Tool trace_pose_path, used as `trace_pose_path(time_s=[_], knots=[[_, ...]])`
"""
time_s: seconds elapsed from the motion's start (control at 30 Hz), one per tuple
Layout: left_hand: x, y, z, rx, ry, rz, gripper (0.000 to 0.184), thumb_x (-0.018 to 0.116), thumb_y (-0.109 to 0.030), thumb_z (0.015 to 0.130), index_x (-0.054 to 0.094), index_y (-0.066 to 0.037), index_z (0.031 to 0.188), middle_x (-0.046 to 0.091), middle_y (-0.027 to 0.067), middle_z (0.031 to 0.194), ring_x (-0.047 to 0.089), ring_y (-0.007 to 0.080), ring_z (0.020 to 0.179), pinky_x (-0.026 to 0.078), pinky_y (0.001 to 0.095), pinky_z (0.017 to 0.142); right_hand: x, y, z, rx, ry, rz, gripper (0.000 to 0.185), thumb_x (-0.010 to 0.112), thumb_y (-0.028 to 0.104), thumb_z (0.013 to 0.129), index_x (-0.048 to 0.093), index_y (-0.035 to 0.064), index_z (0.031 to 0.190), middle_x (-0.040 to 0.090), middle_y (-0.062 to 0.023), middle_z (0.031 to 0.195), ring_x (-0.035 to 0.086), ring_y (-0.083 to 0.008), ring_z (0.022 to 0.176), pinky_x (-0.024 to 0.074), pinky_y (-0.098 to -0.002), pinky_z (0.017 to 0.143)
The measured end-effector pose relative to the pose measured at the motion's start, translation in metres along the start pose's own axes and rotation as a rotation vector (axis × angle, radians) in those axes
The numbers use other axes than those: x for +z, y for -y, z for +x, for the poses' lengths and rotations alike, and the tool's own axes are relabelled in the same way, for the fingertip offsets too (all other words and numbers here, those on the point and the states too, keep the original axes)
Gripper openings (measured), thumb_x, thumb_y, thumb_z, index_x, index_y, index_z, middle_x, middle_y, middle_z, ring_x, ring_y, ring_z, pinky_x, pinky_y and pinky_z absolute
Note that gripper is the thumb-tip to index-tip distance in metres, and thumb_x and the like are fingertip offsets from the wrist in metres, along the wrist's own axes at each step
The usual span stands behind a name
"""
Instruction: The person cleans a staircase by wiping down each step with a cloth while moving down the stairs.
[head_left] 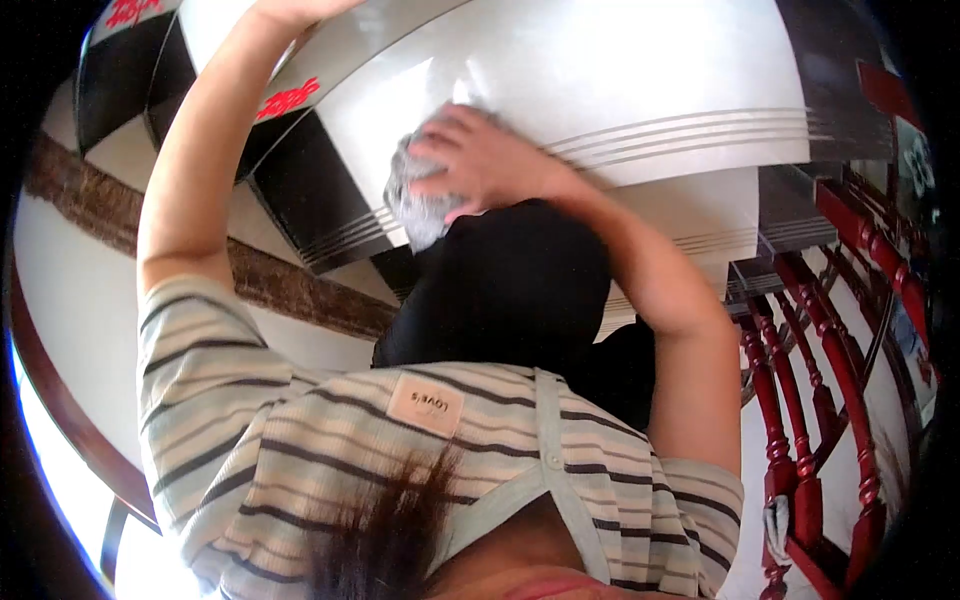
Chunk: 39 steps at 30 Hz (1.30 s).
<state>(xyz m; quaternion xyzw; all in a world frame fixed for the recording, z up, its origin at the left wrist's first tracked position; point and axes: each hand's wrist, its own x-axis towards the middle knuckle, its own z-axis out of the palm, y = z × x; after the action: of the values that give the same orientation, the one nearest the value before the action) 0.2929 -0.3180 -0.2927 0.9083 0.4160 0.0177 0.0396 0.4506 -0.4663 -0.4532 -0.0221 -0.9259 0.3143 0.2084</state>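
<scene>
We had the grey cloth (405,190) on a pale stair (650,75).
Right hand (482,163): grip loose, fingers spread over the cloth. Left hand (308,8): cut off by top edge; grip, we couldn't tell.

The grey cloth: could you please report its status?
Right hand spread on grey cloth, on white step. Left hand mostly out of frame. Black-clad knee close by.

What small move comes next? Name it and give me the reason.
I'd probably slide the right hand and the crumpled grey cloth rightward along the glossy white stair tread: the fingers already lie spread over the cloth, which sits towards the tread's left end, and most of the white surface extends to its right.
</scene>
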Motion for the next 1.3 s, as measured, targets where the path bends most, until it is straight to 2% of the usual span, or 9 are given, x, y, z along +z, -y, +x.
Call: trace_pose_path(time_s=[0.13,0.27,0.5,0.57,0.73,0.9,1.07,1.2,1.3], knots=[[-0.010,-0.009,0.003,-0.080,0.078,-0.067,0.085,0.065,-0.017,0.067,0.029,-0.006,0.143,0.022,0.0216,0.149,0.019,0.0350,0.139,0.011,0.0487,0.114,0.000,0.007,-0.043,0.047,-0.246,-0.177,0.029,0.058,0.013,0.082,0.054,0.0278,0.106,0.054,-0.0071,0.120,0.047,-0.0303,0.120,0.0299,-0.0534,0.106],[-0.007,-0.008,0.002,-0.107,0.089,-0.056,0.080,0.065,-0.018,0.072,0.030,-0.003,0.142,0.023,0.0223,0.148,0.019,0.0343,0.139,0.013,0.0463,0.114,-0.071,0.017,-0.154,0.729,-0.416,-0.340,0.030,0.072,0.022,0.071,0.061,0.0201,0.100,0.054,-0.0062,0.119,0.042,-0.0290,0.124,0.0308,-0.0514,0.106],[-0.002,-0.005,0.004,-0.030,-0.078,0.021,0.078,0.063,-0.017,0.075,0.029,-0.016,0.145,0.023,0.0103,0.152,0.018,0.0269,0.141,0.008,0.0449,0.115,-0.207,-0.057,-0.292,1.318,-0.919,-0.821,0.038,0.071,0.034,0.075,0.062,0.0032,0.095,0.056,-0.0158,0.119,0.050,-0.0333,0.112,0.0370,-0.0471,0.097],[-0.003,-0.006,0.002,-0.026,-0.061,0.024,0.080,0.064,-0.019,0.074,0.028,-0.016,0.145,0.021,0.0107,0.152,0.017,0.0274,0.141,0.008,0.0450,0.115,-0.191,-0.055,-0.250,1.426,-0.783,-0.900,0.044,0.069,0.035,0.077,0.057,0.0074,0.110,0.057,-0.0147,0.111,0.054,-0.0318,0.103,0.0414,-0.0482,0.088],[-0.023,-0.019,0.042,0.097,-0.100,0.055,0.088,0.064,-0.047,0.076,0.023,-0.012,0.146,0.018,0.0145,0.152,0.013,0.0306,0.142,0.005,0.0491,0.114,-0.123,-0.004,-0.151,0.950,-0.422,-0.671,0.075,0.073,0.013,0.066,0.046,0.0292,0.134,0.052,-0.0087,0.113,0.049,-0.0320,0.110,0.0377,-0.0468,0.093],[-0.005,-0.047,0.114,0.087,-0.121,-0.089,0.086,0.070,-0.015,0.072,0.026,-0.015,0.145,0.021,0.0098,0.151,0.017,0.0259,0.141,0.009,0.0457,0.115,-0.176,-0.048,-0.192,0.994,-0.498,-0.755,0.053,0.066,0.013,0.071,0.057,0.0271,0.121,0.053,-0.0088,0.105,0.052,-0.0295,0.095,0.0424,-0.0425,0.081],[0.005,-0.047,0.120,0.044,-0.082,0.014,0.077,0.061,-0.002,0.077,0.028,-0.018,0.144,0.024,0.0059,0.151,0.021,0.0243,0.140,0.012,0.0426,0.115,-0.270,-0.138,-0.217,1.406,-0.954,-0.770,0.049,0.066,0.030,0.079,0.053,0.0171,0.124,0.056,-0.0145,0.108,0.054,-0.0356,0.100,0.0447,-0.0431,0.087],[0.002,-0.049,0.123,0.040,-0.057,-0.007,0.075,0.061,-0.001,0.077,0.029,-0.016,0.144,0.025,0.0071,0.150,0.021,0.0246,0.140,0.012,0.0433,0.115,-0.288,-0.188,-0.187,1.232,-1.601,-0.550,0.063,0.064,0.026,0.082,0.036,0.0180,0.139,0.046,-0.0253,0.121,0.047,-0.0394,0.111,0.0412,-0.0450,0.092],[0.002,-0.048,0.124,0.056,-0.065,-0.012,0.074,0.060,-0.001,0.078,0.030,-0.015,0.144,0.025,0.0082,0.150,0.020,0.0247,0.140,0.011,0.0437,0.115,-0.259,-0.184,-0.178,1.329,-0.979,-0.931,0.061,0.069,0.017,0.073,0.047,0.0212,0.130,0.044,-0.0146,0.125,0.035,-0.0384,0.124,0.0346,-0.0460,0.100]])
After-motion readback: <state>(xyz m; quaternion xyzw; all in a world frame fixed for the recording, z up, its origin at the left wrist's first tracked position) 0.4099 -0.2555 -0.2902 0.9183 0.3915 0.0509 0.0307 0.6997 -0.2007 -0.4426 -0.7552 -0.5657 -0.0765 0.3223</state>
